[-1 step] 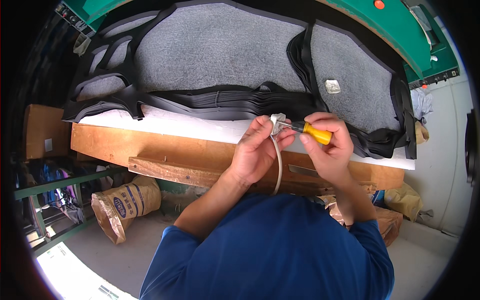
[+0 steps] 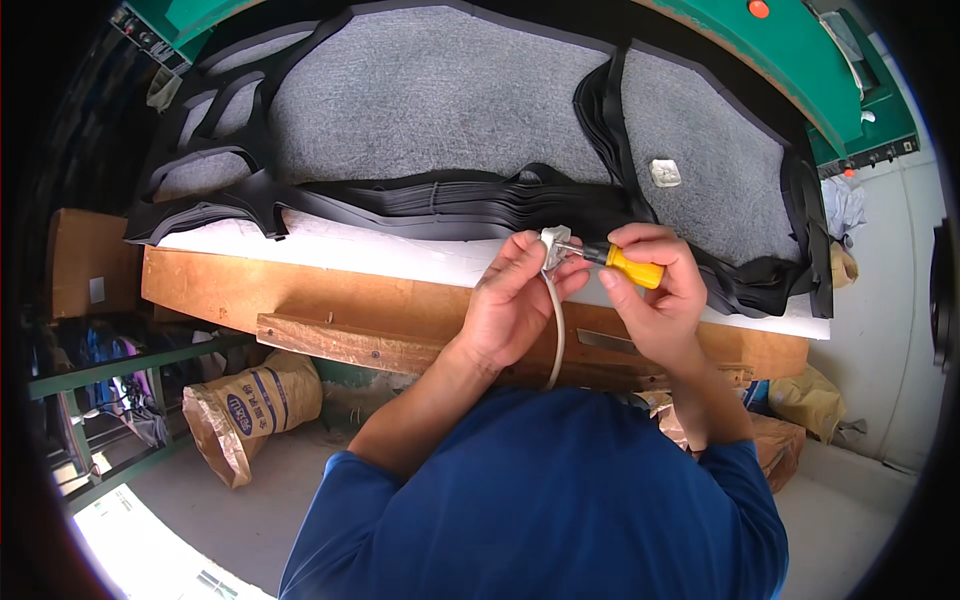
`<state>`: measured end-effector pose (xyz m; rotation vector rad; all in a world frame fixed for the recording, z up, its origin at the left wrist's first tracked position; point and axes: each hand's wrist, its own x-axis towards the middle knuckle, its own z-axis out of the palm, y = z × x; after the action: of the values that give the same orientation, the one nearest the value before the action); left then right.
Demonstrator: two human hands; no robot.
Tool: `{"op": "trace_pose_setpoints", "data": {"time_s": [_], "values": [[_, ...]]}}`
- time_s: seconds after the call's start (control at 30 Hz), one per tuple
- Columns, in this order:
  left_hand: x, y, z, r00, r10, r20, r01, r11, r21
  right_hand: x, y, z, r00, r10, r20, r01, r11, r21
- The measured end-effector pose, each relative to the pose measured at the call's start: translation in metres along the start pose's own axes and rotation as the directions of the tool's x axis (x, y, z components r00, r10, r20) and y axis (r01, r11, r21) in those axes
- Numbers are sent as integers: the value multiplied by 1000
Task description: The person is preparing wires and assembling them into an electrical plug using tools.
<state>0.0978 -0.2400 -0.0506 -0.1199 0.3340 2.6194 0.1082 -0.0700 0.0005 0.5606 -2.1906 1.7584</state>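
My left hand (image 2: 508, 300) is closed around a small white electrical fitting (image 2: 553, 238), pinching it between thumb and fingers. A white cable (image 2: 559, 335) hangs from the fitting toward my blue shirt. My right hand (image 2: 662, 293) grips a screwdriver (image 2: 636, 268) by its yellow and black handle. The metal shaft points left, and its tip meets the fitting; fingers and glare hide exactly where it sits. Off to the right, a small square white piece (image 2: 665, 173) lies on grey felt-like material (image 2: 440, 95).
Black cut-out sheets (image 2: 450, 200) lie stacked over the grey material, above a wooden board edge (image 2: 210, 285). Green machine parts (image 2: 790, 60) frame the far side. A brown paper sack (image 2: 260, 405) lies on the floor at left, beside a green metal rack (image 2: 140, 370).
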Motion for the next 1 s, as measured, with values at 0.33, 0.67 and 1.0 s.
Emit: {"op": "trace_pose_setpoints", "data": {"time_s": [0.33, 0.67, 1.0], "values": [[-2, -11, -1, 977, 194, 82, -210, 935, 286, -8, 7, -24, 903, 418, 97, -429, 868, 251], [1, -13, -6, 919, 319, 231, -393, 793, 466, -6, 10, -20, 923, 373, 99, -376, 812, 448], [-2, -12, 1, 930, 322, 179, -368, 803, 468, -8, 18, -25, 924, 339, 179, -383, 811, 443]]}}
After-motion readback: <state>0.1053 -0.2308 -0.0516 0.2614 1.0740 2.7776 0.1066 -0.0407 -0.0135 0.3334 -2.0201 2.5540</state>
